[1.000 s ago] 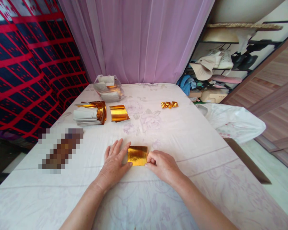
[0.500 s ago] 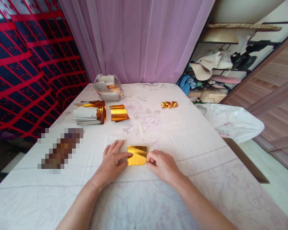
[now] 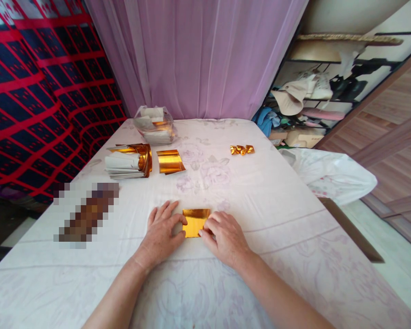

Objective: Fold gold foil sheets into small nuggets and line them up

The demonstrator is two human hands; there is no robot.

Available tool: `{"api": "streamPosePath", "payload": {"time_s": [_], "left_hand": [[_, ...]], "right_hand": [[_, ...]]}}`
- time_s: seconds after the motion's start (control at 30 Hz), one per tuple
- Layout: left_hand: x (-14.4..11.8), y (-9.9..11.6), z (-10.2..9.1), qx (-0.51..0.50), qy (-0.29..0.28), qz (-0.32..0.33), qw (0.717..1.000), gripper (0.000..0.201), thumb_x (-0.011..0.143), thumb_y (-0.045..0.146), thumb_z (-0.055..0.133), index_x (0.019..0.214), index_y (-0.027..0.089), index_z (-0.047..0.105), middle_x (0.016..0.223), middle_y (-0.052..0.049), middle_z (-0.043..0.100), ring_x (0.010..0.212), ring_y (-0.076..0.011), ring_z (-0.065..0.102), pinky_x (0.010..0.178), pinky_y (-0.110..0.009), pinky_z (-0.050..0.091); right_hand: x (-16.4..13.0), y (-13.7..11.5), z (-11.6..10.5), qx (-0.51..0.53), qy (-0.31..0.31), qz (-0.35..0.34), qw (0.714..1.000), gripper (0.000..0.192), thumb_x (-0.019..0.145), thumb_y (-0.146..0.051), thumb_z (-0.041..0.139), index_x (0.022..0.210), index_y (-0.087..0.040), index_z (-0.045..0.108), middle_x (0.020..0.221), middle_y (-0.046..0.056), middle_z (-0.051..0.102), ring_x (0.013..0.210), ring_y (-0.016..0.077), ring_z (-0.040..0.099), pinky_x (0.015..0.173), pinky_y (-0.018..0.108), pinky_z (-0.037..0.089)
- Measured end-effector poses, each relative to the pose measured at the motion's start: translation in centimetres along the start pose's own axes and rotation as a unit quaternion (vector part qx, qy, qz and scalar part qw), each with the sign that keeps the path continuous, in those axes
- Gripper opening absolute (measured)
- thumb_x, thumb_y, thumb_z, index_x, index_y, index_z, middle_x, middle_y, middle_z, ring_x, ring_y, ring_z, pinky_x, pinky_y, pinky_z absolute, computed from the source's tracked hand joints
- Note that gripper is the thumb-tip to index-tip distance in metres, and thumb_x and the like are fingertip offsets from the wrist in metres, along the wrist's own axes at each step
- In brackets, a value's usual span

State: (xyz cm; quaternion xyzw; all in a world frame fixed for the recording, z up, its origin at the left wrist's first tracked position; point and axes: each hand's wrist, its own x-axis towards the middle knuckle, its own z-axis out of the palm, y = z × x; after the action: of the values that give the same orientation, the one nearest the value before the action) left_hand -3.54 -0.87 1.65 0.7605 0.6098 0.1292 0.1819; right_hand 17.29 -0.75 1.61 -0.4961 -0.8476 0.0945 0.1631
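Observation:
A small sheet of shiny gold foil paper (image 3: 193, 224) lies on the tablecloth in front of me. My left hand (image 3: 164, 227) rests at its left edge, thumb and index finger pinching that side while the other fingers stretch out over the cloth. At the right side my right hand (image 3: 224, 235) has its fingers curled, with thumb and forefinger gripping the paper near its lower right corner. Those fingertips cover part of the right edge.
Further back stand a fanned stack of gold and grey foil papers (image 3: 126, 164), a few loose gold sheets (image 3: 170, 161) and a clear plastic bag (image 3: 154, 125) of more papers. Folded gold pieces (image 3: 242, 150) lie at the back right. A blurred patch (image 3: 89, 214) covers something on the left.
My right hand has moved left over the paper's right part, its fingertips now further in from the edge. My left index finger has bent and drawn back slightly.

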Motion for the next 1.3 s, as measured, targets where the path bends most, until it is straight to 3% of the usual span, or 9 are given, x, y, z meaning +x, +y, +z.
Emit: {"api": "streamPosePath", "payload": {"time_s": [0.13, 0.53, 1.07, 1.3], "left_hand": [[0.0, 0.3, 0.5, 0.006, 0.028, -0.013, 0.999, 0.011, 0.08, 0.035, 0.064, 0.088, 0.028, 0.066, 0.146, -0.005, 0.047, 0.142, -0.0302, 0.03, 0.112, -0.06, 0.017], [0.0, 0.5, 0.5, 0.015, 0.018, -0.02, 1.0, 0.012, 0.078, 0.033, 0.066, 0.089, 0.028, 0.065, 0.148, -0.005, 0.044, 0.143, -0.0293, 0.028, 0.114, -0.057, 0.015], [0.0, -0.2, 0.2, -0.01, -0.005, 0.001, 1.0, 0.018, 0.074, 0.026, 0.069, 0.091, 0.028, 0.065, 0.15, -0.006, 0.042, 0.143, -0.0307, 0.026, 0.112, -0.062, 0.015], [0.2, -0.1, -0.2, -0.01, -0.034, -0.013, 0.999, 0.02, 0.075, 0.024, 0.068, 0.094, 0.029, 0.065, 0.152, -0.005, 0.038, 0.145, -0.0301, 0.022, 0.114, -0.06, 0.012]], "right_hand": [[0.5, -0.8, 0.6, -0.037, 0.022, 0.028, 0.999, 0.025, 0.086, -0.039, 0.064, 0.07, -0.02, 0.06, 0.079, 0.004, 0.06, 0.079, 0.019, 0.052, 0.071, 0.033, 0.033], [0.7, -1.0, 0.9, -0.033, 0.031, 0.053, 0.998, 0.027, 0.077, -0.043, 0.074, 0.072, -0.021, 0.06, 0.078, 0.002, 0.059, 0.08, 0.0196, 0.053, 0.071, 0.032, 0.033], [0.6, -0.3, -0.6, 0.014, -0.053, 0.073, 0.996, 0.019, 0.077, -0.033, 0.076, 0.076, -0.021, 0.062, 0.084, 0.001, 0.059, 0.085, 0.0181, 0.054, 0.073, 0.03, 0.036], [0.1, 1.0, -1.1, 0.041, -0.054, 0.08, 0.995, 0.018, 0.073, -0.026, 0.079, 0.076, -0.021, 0.062, 0.086, 0.0, 0.061, 0.086, 0.0173, 0.055, 0.076, 0.029, 0.037]]}}
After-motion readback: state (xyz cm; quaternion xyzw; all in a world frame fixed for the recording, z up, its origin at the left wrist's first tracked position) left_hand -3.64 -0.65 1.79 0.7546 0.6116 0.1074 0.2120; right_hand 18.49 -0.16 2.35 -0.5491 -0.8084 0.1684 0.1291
